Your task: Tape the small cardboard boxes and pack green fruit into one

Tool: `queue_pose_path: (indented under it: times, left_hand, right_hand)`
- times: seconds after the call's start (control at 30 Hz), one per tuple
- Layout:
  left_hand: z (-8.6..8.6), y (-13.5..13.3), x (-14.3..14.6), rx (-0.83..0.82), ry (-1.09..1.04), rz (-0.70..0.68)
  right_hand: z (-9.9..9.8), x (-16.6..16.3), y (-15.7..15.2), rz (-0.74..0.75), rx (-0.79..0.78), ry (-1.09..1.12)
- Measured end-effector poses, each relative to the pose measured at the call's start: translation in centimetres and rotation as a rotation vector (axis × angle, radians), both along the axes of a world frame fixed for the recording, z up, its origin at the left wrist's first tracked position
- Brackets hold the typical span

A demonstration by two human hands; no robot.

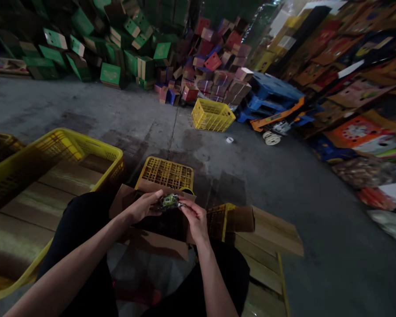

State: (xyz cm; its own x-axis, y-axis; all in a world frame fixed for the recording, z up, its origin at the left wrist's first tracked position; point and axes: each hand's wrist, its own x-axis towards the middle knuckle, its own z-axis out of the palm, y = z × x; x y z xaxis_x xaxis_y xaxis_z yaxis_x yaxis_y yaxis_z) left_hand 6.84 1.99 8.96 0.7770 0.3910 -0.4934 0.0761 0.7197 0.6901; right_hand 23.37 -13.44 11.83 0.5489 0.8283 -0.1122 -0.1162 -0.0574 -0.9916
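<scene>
Item: small green packet [169, 201] in clear wrap, held between both hands above an open cardboard box [152, 240] set between the person's knees.
Left hand [144, 207]: fingers pinched on the packet's left end.
Right hand [194, 219]: fingers pinched on its right end.
Surroundings: large yellow crate [86, 145] at left, holding flat cardboard; smaller yellow crate [166, 172] just beyond the box; concrete floor [284, 185]; green boxes [112, 72] piled far back.
</scene>
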Motion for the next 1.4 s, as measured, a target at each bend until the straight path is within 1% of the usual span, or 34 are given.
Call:
queue_pose_path:
  times: [0.07,0.13,0.2,0.27,0.33,0.4,0.47,0.53,0.63,0.73,0.83,0.9,1.0,1.07,1.23,1.33,1.4]
  left_hand:
    - [0.1,-0.1,0.0,0.029,-0.047,-0.010]
    - [0.1,-0.2,0.1,0.043,-0.079,0.032]
    - [0.1,-0.1,0.1,0.052,-0.099,0.083]
    - [0.0,-0.1,0.2,0.078,-0.101,0.114]
    - [-0.1,-0.1,0.2,0.121,-0.084,0.131]
    - [-0.2,-0.1,0.3,0.175,-0.074,0.138]
    - [-0.2,-0.2,0.3,0.231,-0.092,0.140]
    - [-0.1,-0.3,0.3,0.288,-0.115,0.126]
    - [0.3,-0.4,0.4,0.380,-0.116,0.073]
    - [0.7,-0.3,0.6,0.516,-0.090,0.037]
    - [1.0,-0.3,0.8,0.630,-0.069,0.040]
    - [1.1,-0.4,0.7,0.628,-0.069,0.045]
    - [1.2,-0.5,0.6,0.546,-0.071,0.054]
    - [1.2,-0.6,0.4,0.509,-0.060,0.087]
    - [1.1,-0.5,0.4,0.513,-0.028,0.201]
    - [0.9,-0.6,0.4,0.502,-0.044,0.228]
    - [0.6,-0.8,0.4,0.457,-0.069,0.238]
  right_hand:
    - [0.2,0.0,0.0,0.011,0.024,-0.025]
    - [0.3,-0.1,0.1,-0.007,0.053,-0.034]
    - [0.2,-0.1,0.2,-0.040,0.078,0.022]
    - [-0.1,0.0,0.4,-0.082,0.088,0.126]
    - [-0.4,0.0,0.5,-0.116,0.063,0.190]
    - [-0.8,0.0,0.6,-0.143,0.003,0.200]
    - [-1.2,0.1,0.6,-0.143,-0.063,0.187]
    - [-1.5,0.3,0.6,-0.140,-0.096,0.145]
    - [-1.8,0.5,0.4,-0.165,-0.080,0.011]
    - [-1.8,0.6,0.2,-0.170,-0.070,-0.106]
    - [-1.9,0.4,0.1,-0.135,-0.070,-0.120]
    - [-2.0,0.3,0.1,-0.147,-0.049,-0.052]
    - [-2.2,0.3,0.3,-0.162,0.002,0.092]
    - [-2.2,0.3,0.3,-0.150,0.028,0.145]
    - [-2.2,0.1,0.4,-0.126,0.040,0.213]
    - [-2.3,0.1,0.5,-0.136,0.012,0.218]
    - [-2.3,0.2,0.5,-0.165,0.002,0.219]
